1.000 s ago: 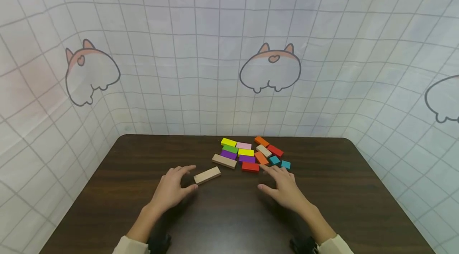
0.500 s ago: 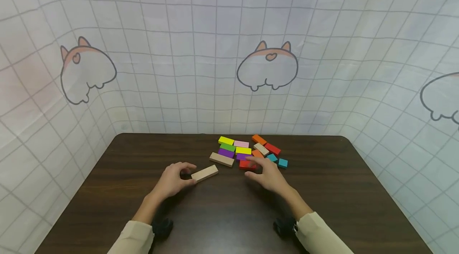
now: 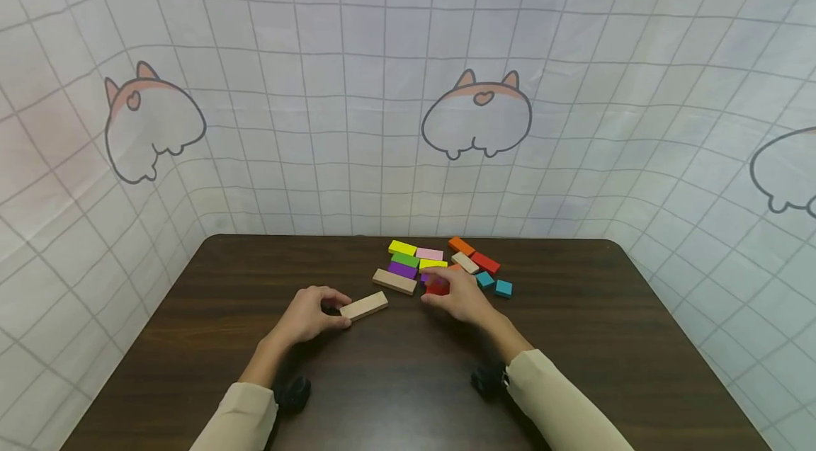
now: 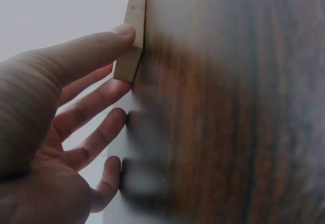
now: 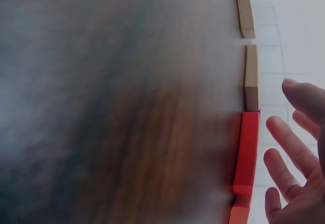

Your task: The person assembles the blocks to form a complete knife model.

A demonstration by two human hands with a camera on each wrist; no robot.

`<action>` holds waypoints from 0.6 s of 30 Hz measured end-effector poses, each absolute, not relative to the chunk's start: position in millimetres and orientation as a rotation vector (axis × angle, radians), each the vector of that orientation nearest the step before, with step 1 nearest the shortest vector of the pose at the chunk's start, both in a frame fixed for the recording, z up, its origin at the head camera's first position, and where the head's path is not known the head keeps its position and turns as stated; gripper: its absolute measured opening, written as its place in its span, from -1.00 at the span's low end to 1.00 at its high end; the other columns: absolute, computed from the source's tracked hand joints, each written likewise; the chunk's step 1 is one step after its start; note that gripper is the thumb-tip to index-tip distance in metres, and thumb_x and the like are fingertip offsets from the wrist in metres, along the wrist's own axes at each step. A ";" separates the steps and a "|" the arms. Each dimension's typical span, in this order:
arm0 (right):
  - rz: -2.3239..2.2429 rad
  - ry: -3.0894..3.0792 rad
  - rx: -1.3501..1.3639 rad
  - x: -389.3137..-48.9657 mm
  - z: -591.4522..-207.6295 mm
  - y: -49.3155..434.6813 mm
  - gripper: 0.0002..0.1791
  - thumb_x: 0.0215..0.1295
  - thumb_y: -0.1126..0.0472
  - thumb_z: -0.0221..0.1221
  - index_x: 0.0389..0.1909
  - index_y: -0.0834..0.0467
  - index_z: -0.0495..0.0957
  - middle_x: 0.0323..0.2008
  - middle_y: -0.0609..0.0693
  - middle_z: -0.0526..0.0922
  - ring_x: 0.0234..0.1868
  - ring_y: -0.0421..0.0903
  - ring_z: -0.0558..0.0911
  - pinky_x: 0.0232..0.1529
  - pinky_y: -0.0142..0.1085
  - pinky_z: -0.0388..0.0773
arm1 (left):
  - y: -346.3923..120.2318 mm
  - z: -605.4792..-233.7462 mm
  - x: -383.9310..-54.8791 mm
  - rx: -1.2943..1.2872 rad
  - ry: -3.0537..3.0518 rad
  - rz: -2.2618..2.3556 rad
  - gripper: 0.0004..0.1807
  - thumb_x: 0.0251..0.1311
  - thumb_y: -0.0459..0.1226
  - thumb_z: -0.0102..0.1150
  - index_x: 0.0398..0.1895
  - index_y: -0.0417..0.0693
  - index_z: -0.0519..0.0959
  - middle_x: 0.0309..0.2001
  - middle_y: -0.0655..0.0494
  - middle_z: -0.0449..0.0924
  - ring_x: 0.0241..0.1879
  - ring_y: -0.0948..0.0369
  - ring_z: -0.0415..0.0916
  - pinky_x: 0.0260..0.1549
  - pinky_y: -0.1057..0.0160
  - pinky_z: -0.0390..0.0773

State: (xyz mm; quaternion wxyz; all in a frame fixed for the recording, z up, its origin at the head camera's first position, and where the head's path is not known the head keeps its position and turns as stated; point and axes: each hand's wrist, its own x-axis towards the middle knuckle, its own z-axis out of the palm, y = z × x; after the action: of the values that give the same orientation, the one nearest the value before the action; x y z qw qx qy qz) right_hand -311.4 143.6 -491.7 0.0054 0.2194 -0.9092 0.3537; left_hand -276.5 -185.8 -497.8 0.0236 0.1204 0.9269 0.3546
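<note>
My left hand (image 3: 309, 315) pinches the near left end of a plain wooden block (image 3: 365, 306) that lies on the dark table. In the left wrist view the thumb (image 4: 124, 31) rests on one side of this block, the index finger on the other. My right hand (image 3: 462, 295) hovers above a red block (image 3: 436, 289) and partly hides it. Its fingers are relaxed and apart; the right wrist view shows them clear of the red block (image 5: 247, 153). A second plain wooden block (image 3: 394, 282) lies between the hands.
Behind the hands lie several coloured blocks: yellow (image 3: 403, 248), green (image 3: 405, 260), purple (image 3: 403, 270), pink (image 3: 430, 253), orange (image 3: 461, 246), another red block (image 3: 486, 263) and blue blocks (image 3: 503, 288). A white grid-patterned curtain (image 3: 357, 118) surrounds the table.
My left hand has brought thumb and index finger together on the end of the plain wooden block. The right hand has moved left, over the red block.
</note>
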 end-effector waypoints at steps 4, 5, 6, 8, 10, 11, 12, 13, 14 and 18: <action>1.093 -2.874 0.677 -319.3 -492.1 138.0 -0.47 0.25 0.13 0.44 0.26 0.05 0.62 -0.04 -0.06 0.76 0.04 -0.01 0.65 0.33 0.17 0.32 | -189.3 -497.1 -278.0 0.389 2.854 1.116 -0.68 0.02 -0.20 0.59 -0.11 0.08 0.78 -0.14 0.18 0.75 -0.12 0.22 0.63 -0.04 0.07 0.61; 1.084 -2.888 0.670 -321.1 -492.2 136.7 -0.47 0.25 0.11 0.44 0.26 0.03 0.62 -0.04 -0.07 0.77 0.06 -0.01 0.63 0.34 0.19 0.26 | -190.3 -497.1 -278.1 0.389 2.849 1.118 -0.68 0.02 -0.21 0.59 -0.11 0.08 0.78 -0.14 0.18 0.75 -0.13 0.22 0.63 -0.06 0.08 0.61; 1.067 -2.894 0.669 -322.8 -492.3 135.4 -0.47 0.25 0.10 0.44 0.25 0.02 0.62 -0.04 -0.08 0.77 0.08 -0.01 0.62 0.34 0.20 0.23 | -191.4 -497.0 -278.2 0.387 2.843 1.119 -0.68 0.03 -0.21 0.59 -0.10 0.08 0.79 -0.13 0.18 0.74 -0.13 0.22 0.62 -0.08 0.09 0.61; 1.040 -2.905 0.670 -325.9 -492.1 133.0 -0.47 0.25 0.08 0.44 0.25 0.00 0.62 -0.04 -0.09 0.77 0.09 -0.02 0.58 0.31 0.19 0.22 | -193.4 -496.8 -278.6 0.386 2.834 1.117 -0.68 0.04 -0.22 0.58 -0.09 0.07 0.79 -0.13 0.18 0.73 -0.15 0.22 0.60 -0.12 0.13 0.60; 1.016 -2.905 0.685 -328.1 -491.2 130.6 -0.48 0.26 0.07 0.44 0.24 0.01 0.63 -0.03 -0.07 0.78 0.06 -0.01 0.55 0.23 0.15 0.27 | -195.2 -496.5 -278.7 0.385 2.823 1.118 -0.67 0.05 -0.22 0.57 -0.07 0.07 0.79 -0.13 0.18 0.72 -0.17 0.23 0.58 -0.15 0.16 0.59; 1.001 -2.902 0.696 -329.1 -490.9 129.5 -0.49 0.25 0.07 0.44 0.23 0.01 0.64 -0.03 -0.06 0.78 0.03 -0.02 0.54 0.18 0.11 0.29 | -195.9 -496.3 -279.0 0.383 2.816 1.123 -0.67 0.05 -0.22 0.57 -0.07 0.07 0.79 -0.13 0.17 0.72 -0.17 0.22 0.57 -0.16 0.18 0.57; 0.977 -2.899 0.711 -330.0 -490.7 128.5 -0.49 0.25 0.06 0.44 0.23 0.01 0.64 -0.03 -0.06 0.79 0.01 -0.02 0.53 0.14 0.09 0.30 | -196.6 -495.9 -279.2 0.382 2.807 1.129 -0.67 0.06 -0.22 0.57 -0.06 0.06 0.79 -0.13 0.17 0.71 -0.18 0.22 0.56 -0.17 0.19 0.56; 0.964 -2.901 0.720 -330.7 -490.6 127.4 -0.50 0.26 0.06 0.43 0.23 0.00 0.64 -0.03 -0.06 0.79 -0.01 -0.03 0.50 0.11 0.08 0.29 | -197.1 -495.7 -279.3 0.380 2.800 1.135 -0.67 0.06 -0.23 0.56 -0.06 0.06 0.79 -0.14 0.16 0.71 -0.18 0.21 0.56 -0.18 0.19 0.55; 0.951 -2.901 0.729 -331.7 -491.0 126.4 -0.50 0.26 0.06 0.43 0.22 0.00 0.65 -0.03 -0.06 0.78 -0.03 -0.03 0.49 0.10 0.06 0.28 | -197.6 -495.3 -279.3 0.381 2.792 1.140 -0.67 0.06 -0.23 0.56 -0.06 0.06 0.79 -0.14 0.16 0.71 -0.18 0.21 0.55 -0.19 0.20 0.54; 0.890 -2.921 0.718 -335.4 -494.9 121.8 -0.53 0.25 0.03 0.43 0.20 -0.06 0.66 -0.05 -0.11 0.78 -0.04 -0.05 0.46 0.07 0.03 0.23 | -198.8 -494.0 -280.5 0.385 2.765 1.161 -0.68 0.06 -0.26 0.56 -0.06 0.05 0.79 -0.16 0.15 0.71 -0.20 0.21 0.54 -0.22 0.21 0.52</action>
State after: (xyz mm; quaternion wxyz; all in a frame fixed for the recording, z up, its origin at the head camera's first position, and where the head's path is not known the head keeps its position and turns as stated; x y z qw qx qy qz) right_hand -335.4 121.8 -494.9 0.0022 0.2288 -0.9312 0.2838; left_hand -280.5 -198.8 -494.0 0.0591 0.1271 0.9129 0.3834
